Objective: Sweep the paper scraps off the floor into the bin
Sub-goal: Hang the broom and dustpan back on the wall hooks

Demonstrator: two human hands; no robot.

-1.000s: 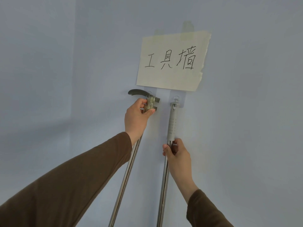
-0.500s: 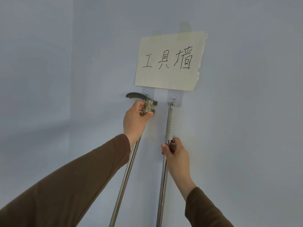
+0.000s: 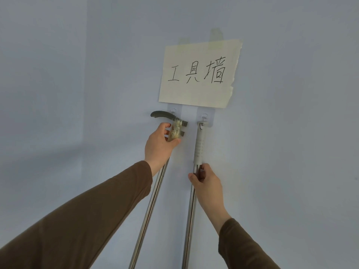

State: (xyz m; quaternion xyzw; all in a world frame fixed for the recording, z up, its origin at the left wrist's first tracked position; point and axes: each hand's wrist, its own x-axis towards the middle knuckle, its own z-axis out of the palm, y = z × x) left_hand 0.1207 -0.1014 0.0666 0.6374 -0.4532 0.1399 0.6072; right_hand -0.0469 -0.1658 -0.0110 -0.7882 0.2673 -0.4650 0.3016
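Observation:
Two long metal poles hang side by side from small wall hooks. The left pole (image 3: 149,210) ends in a dark green curved handle (image 3: 165,115) with a tape-wrapped neck; my left hand (image 3: 160,144) grips that neck just under the hook. The right pole (image 3: 191,210) has a grey ribbed grip (image 3: 199,144) hooked at its top; my right hand (image 3: 206,181) grips the steel shaft right below the grey grip. The lower ends of both poles are out of frame. No floor, paper scraps or bin are in view.
A cream paper sign (image 3: 200,74) with handwritten characters is taped to the pale blue wall (image 3: 291,133) just above the two clear adhesive hooks (image 3: 204,118). A wall corner (image 3: 85,94) runs down at the left.
Both hands keep their grips on the poles. The poles and hands have barely shifted; only my head view has drifted slightly.

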